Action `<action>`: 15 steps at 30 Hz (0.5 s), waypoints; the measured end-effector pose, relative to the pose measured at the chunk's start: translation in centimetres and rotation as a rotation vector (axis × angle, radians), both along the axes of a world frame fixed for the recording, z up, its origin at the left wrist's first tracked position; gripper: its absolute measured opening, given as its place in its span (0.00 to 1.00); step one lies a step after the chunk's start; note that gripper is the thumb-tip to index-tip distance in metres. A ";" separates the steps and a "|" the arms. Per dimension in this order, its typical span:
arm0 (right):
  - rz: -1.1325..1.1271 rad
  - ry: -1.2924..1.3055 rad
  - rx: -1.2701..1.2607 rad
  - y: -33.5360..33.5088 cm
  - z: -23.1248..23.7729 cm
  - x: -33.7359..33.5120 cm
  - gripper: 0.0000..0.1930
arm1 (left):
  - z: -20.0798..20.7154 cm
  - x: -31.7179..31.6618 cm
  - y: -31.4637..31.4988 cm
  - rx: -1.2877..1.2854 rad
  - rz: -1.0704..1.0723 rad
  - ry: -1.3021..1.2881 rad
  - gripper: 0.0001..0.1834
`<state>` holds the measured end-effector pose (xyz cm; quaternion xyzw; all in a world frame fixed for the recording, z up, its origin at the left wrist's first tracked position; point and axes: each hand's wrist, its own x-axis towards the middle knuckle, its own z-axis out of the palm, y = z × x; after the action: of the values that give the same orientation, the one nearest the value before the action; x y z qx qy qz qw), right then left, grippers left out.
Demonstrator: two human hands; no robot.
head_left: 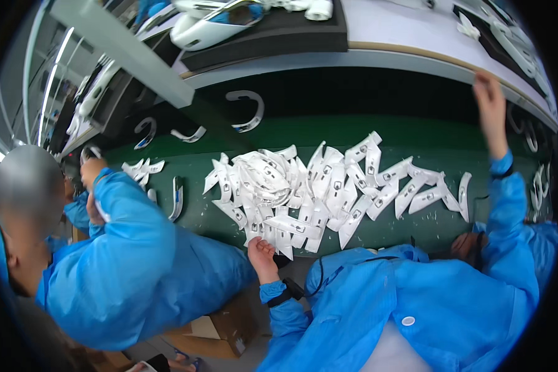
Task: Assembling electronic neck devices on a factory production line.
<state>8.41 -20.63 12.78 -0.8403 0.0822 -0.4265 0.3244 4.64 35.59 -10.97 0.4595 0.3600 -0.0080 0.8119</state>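
Note:
Many curved white plastic pieces (266,180) lie heaped and spread on the green table; dark markings show on them. At the near edge of the heap, my left hand (263,254) has its palm up and its fingers loosely bent, with nothing visible in it. My right hand (491,108) is raised far to the right, its fingers stretched toward the edge of the upper shelf (415,59). No object shows in it. One white piece (464,196) lies apart at the right end of the spread, below my right hand.
On the shelf stand a large white casing (211,28) and a black tray (322,40). A grey post (130,53) comes down at the left. Hook-shaped white parts (252,111) lie at the back. A co-worker in blue (142,266) sits close at left; a cardboard box (223,328) is below.

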 end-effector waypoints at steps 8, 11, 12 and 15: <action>0.432 0.726 0.679 18.4 -22.3 -17.0 0.04 | -0.7 1.6 -9.0 0.122 -0.525 -0.021 0.09; 0.388 0.841 0.620 16.3 -20.9 -16.4 0.05 | -0.8 2.0 -10.1 0.165 -0.653 -0.028 0.09; 0.385 0.868 0.520 15.1 -20.7 -15.8 0.06 | -0.7 2.7 -10.6 0.189 -0.678 -0.055 0.10; 0.279 0.828 0.604 13.0 -22.0 -16.0 0.06 | 2.4 6.5 -13.3 0.179 -0.797 -0.208 0.09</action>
<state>-7.63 -7.68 -9.17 -0.8105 0.2100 0.0310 0.5459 11.11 22.33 -8.53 0.6297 0.0694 -0.2437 0.7343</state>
